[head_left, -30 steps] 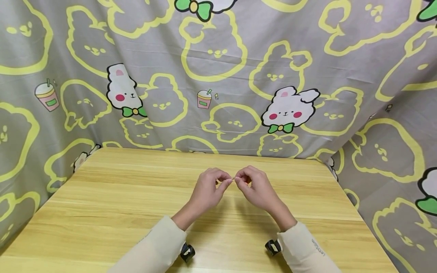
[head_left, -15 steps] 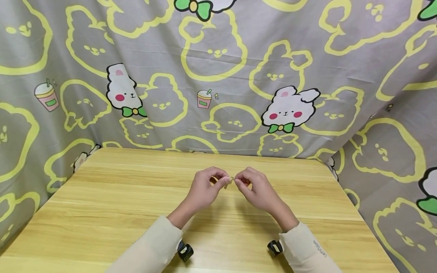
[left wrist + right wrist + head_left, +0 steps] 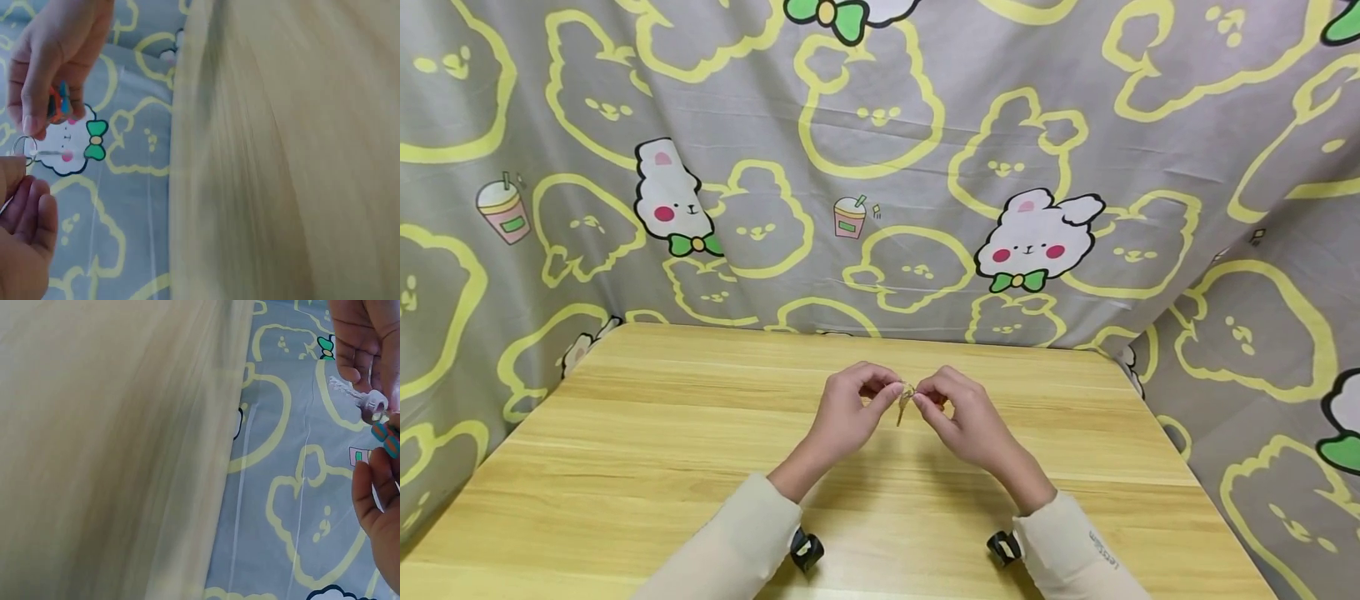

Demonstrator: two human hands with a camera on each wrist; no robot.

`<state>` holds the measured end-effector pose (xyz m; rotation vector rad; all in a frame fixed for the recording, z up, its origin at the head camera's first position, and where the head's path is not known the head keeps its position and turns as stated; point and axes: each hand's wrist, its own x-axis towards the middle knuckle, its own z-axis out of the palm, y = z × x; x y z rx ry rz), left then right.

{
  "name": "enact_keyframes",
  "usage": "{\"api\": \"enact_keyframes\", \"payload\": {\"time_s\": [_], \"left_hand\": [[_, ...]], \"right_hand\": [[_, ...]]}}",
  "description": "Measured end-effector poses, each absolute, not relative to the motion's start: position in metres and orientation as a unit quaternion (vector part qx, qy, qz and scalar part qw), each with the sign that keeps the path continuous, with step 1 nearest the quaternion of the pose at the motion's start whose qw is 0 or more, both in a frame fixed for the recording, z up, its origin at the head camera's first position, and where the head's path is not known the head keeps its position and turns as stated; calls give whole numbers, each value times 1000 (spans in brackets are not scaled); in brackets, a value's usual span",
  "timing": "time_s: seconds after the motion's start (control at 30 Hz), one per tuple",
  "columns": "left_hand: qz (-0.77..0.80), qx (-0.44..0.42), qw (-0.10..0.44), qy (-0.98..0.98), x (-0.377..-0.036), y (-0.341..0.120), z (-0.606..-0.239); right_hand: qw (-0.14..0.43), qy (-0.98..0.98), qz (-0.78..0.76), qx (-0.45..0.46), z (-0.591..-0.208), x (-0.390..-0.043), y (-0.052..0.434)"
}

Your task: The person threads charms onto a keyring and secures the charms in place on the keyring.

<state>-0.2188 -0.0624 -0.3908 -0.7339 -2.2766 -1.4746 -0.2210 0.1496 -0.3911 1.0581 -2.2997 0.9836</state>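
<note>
Both hands meet above the middle of the counter (image 3: 625, 467), a light wood-grain surface with straight edges. The left hand (image 3: 847, 414) has its fingers (image 3: 887, 393) curled, pinching a thin metal key ring (image 3: 907, 389); a small key (image 3: 901, 408) hangs from the ring. The right hand (image 3: 962, 417) has its fingers curled, pinching the ring's other side, with a small orange-and-blue striped piece (image 3: 57, 103) tucked under them. The ring sits between the two hands, clear of the counter. A grey printed cloth (image 3: 880, 167) with yellow outlines and white rabbits hangs behind the far edge.
</note>
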Motion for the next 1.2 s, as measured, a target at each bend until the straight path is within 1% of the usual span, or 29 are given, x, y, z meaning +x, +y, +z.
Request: {"api": "enact_keyframes", "payload": {"time_s": [0.2, 0.3, 0.4, 0.6, 0.7, 0.77, 0.87, 0.93, 1.03, 1.17, 1.2], "left_hand": [[-341, -374, 297, -810, -223, -65, -385], [-280, -399, 329, -809, -224, -65, -383], [-284, -391, 335, -809, -224, -64, -383], [-373, -346, 323, -798, -222, -60, -386], [-425, -316, 298, -794, -220, -58, -386], [-464, -290, 272, -792, -220, -56, -387], [-514, -255, 234, -785, -219, -54, -389], [-524, -249, 223, -783, -219, -53, -390], [-469, -290, 256, -794, -221, -55, -391], [-336, -372, 335, -798, -224, -59, -390], [-313, -387, 347, -795, -224, -60, -390]], "right_hand": [[274, -820, 288, 411, -389, -224, 148], [291, -817, 268, 419, -388, -224, 149], [297, -817, 261, 421, -387, -223, 149], [282, -825, 270, 409, -388, -222, 148], [261, -828, 296, 398, -387, -220, 148], [249, -828, 318, 388, -386, -218, 148], [240, -826, 341, 380, -385, -217, 146], [239, -823, 348, 380, -385, -217, 145], [240, -823, 346, 382, -385, -217, 145], [249, -827, 333, 379, -385, -216, 147], [251, -828, 331, 377, -385, -216, 148]]}}
